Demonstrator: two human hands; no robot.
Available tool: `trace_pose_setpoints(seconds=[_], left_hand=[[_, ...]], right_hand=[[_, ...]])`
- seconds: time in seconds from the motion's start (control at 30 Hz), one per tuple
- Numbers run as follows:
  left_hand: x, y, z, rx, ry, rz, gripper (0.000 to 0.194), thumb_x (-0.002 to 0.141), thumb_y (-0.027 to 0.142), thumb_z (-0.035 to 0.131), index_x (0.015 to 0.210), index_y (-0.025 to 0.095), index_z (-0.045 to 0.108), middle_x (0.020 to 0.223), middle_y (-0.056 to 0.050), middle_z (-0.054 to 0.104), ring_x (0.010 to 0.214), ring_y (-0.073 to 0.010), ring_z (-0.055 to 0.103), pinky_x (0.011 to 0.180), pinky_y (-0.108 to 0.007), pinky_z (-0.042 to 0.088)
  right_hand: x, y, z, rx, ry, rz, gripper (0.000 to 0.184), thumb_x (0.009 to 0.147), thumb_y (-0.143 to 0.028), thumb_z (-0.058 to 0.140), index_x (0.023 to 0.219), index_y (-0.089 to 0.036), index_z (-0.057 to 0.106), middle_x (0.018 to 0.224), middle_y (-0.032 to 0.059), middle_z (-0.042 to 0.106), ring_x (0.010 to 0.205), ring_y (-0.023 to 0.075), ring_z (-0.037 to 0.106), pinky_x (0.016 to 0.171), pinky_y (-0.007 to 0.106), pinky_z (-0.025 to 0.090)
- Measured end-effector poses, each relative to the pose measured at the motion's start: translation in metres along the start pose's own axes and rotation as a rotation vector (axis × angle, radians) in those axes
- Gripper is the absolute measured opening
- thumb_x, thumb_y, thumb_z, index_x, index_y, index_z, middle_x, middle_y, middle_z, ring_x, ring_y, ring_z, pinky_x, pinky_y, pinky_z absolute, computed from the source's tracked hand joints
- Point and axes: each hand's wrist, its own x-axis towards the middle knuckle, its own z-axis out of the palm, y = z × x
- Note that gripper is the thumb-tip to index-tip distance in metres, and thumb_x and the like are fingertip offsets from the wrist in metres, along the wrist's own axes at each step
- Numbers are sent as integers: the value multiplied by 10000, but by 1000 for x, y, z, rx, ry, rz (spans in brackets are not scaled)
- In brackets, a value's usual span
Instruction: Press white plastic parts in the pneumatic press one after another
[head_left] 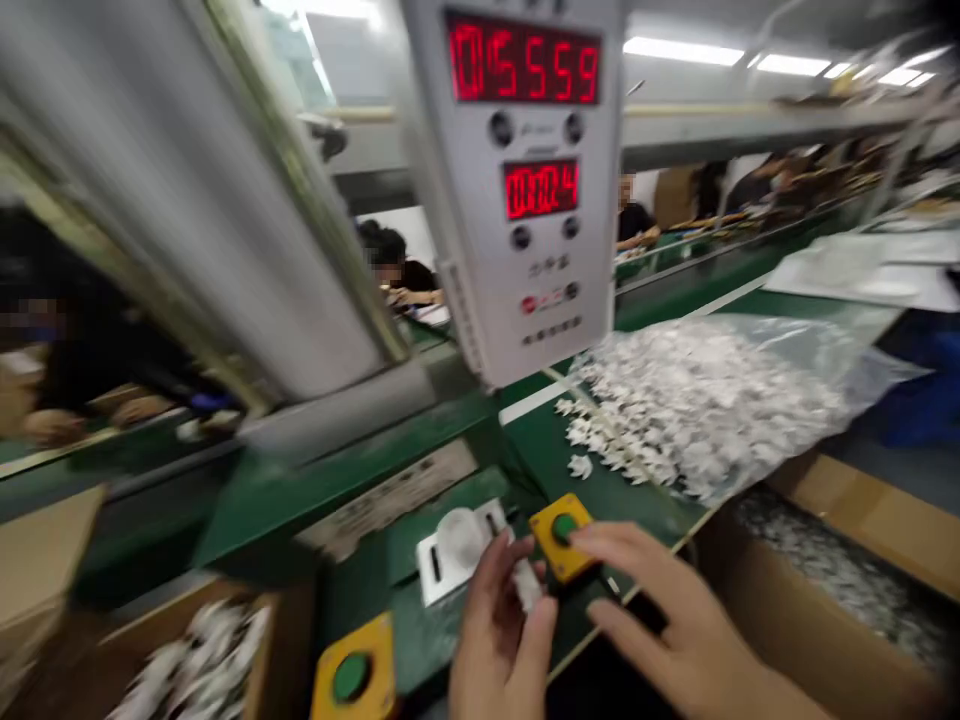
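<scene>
The left hand (496, 648) is closest, its fingers (487, 570) curled narrow and pinching a small white part (528, 586), whose long axis runs from 11 o'clock to 5 o'clock. The right hand (686, 625) lies at 3 o'clock from it, its fingers spread wide and holding nothing. Its index fingertip (592, 538) points toward 10 o'clock and ends just beside a yellow push-button box (561, 560) with a green button; whether they touch cannot be told.

That box sits at 1 o'clock from the white part, closer to the right fingertip than to the left hand. At 11 o'clock from the left hand, a white metal plate (439, 575) carries a round translucent dome (459, 537), with nothing between them and the pinched part. A second yellow push-button box (352, 675) lies at 9 o'clock.

Beyond the hands, a green workbench (540, 450) holds a heap of white parts (697, 415) on a clear plastic bag (847, 350). A cardboard box of grey parts (825, 570) sits at 3 o'clock, and another of white parts (195, 660) at 8 o'clock. Farther off at 12 o'clock, a grey panel (525, 230) shows red digital counters, and a co-worker (394, 265) sits past it.
</scene>
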Motion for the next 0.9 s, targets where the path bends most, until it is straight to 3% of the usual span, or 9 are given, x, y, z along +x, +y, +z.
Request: trace_pose_setpoints(seconds=[0.1, 0.27, 0.37, 0.47, 0.57, 0.63, 0.77, 0.9], left_hand=[[2, -10, -10, -28, 5, -36, 481, 742, 369, 672, 1194, 292, 528, 1188, -52, 601, 1069, -216, 560, 909, -316, 443], [-1, -5, -14, -457, -79, -254, 314, 779, 351, 645, 1037, 178, 599, 1007, -89, 659, 803, -178, 641, 756, -300, 514], [-3, -2, -14, -738, -106, -371, 266, 841, 309, 578, 1043, 137, 598, 1072, -135, 649, 849, -164, 636, 810, -304, 503], [-5, -6, -14, -859, -106, -384, 260, 826, 289, 608, 1038, 138, 606, 1045, -127, 658, 866, -154, 624, 793, -273, 497], [-8, -15, -15, -885, -123, -390, 252, 799, 284, 647, 1008, 147, 618, 948, -90, 664, 782, -116, 614, 669, -202, 482], [-9, -21, -18, -868, -96, -386, 331, 790, 329, 652, 1071, 164, 589, 991, -100, 650, 829, -140, 617, 692, -225, 493], [-7, -22, -31, -628, 109, -238, 492, 775, 450, 626, 1197, 234, 492, 1247, -131, 521, 841, -199, 628, 687, -328, 539], [-5, -16, -51, -434, 317, -92, 363, 791, 377, 613, 1103, 212, 528, 1098, -108, 568, 687, -146, 608, 526, -252, 517]], right_hand=[[-9, 3, -4, -45, 5, 101, 314, 899, -187, 513, 1193, -292, 482, 1140, 13, 561, 1057, 130, 525, 909, 198, 417], [-6, -2, 2, -50, -115, -89, 318, 895, -114, 495, 1177, -262, 496, 1072, 24, 562, 1015, 141, 520, 875, 239, 433], [2, -7, 10, -105, -175, -151, 329, 901, -116, 479, 1205, -242, 481, 1102, 44, 538, 1045, 157, 493, 884, 271, 431], [6, -11, 20, -193, -177, -166, 275, 893, -189, 523, 1160, -252, 505, 1150, 50, 510, 1090, 190, 452, 897, 315, 425], [8, -11, 28, -215, -206, -190, 163, 889, -215, 527, 1047, -253, 541, 1161, 49, 509, 1107, 208, 438, 886, 340, 435], [14, -10, 32, -206, -246, -186, 113, 900, -219, 502, 999, -252, 546, 1140, 46, 531, 1099, 205, 453, 864, 335, 451], [47, -9, 39, -234, -215, -165, 96, 917, -253, 471, 964, -249, 555, 1104, 47, 569, 1045, 206, 506, 840, 354, 453], [88, -7, 56, -311, -312, -244, 102, 907, -179, 484, 950, -218, 568, 1064, 44, 593, 1021, 210, 521, 868, 384, 425]])
